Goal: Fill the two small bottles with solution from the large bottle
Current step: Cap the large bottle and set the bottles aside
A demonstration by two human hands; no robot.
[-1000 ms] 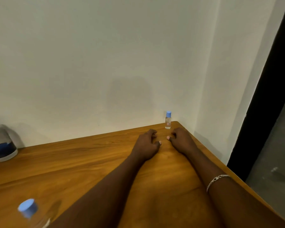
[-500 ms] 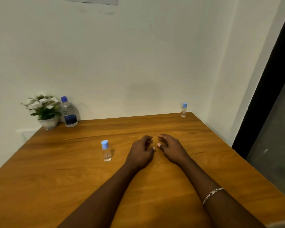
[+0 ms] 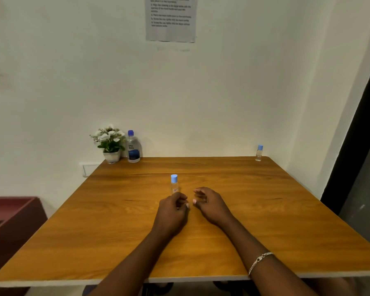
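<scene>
While your left grip (image 3: pixel 172 212) and right grip (image 3: pixel 212 205) rest empty, loosely curled, the near small bottle (image 3: pixel 174 184) stands upright just beyond the left; that grip is nearer.

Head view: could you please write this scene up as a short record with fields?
large bottle: large clear bottle with a blue cap, upright, capped, far left by the wall
near small bottle: small clear bottle with a light-blue cap, capped, just beyond the left hand
far small bottle: same kind, capped, far right corner
hands: left hand and right hand on the brown wooden table, loosely curled, holding nothing
other: potted white flowers beside large bottle
</scene>
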